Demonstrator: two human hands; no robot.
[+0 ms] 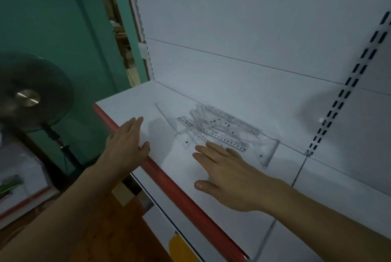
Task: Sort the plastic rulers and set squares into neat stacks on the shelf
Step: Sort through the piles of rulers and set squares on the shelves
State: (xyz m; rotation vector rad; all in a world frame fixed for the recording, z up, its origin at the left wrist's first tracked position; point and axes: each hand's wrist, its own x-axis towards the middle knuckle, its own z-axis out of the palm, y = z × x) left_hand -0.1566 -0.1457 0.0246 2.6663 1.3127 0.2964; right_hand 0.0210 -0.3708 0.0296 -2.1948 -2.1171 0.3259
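A jumbled pile of clear plastic rulers and set squares lies on the white shelf, close to its back panel. One large clear set square sticks out at the pile's right end, and another reaches out to the left. My right hand hovers flat over the shelf, fingers straight, its fingertips at the near edge of the pile. My left hand is flat with straight fingers over the shelf's red front edge, left of the pile. Neither hand holds anything.
The shelf's red front strip runs diagonally from upper left to lower right. A slotted upright stands on the back panel at right. A pedestal fan stands left of the shelf before a green wall. A lower shelf shows below.
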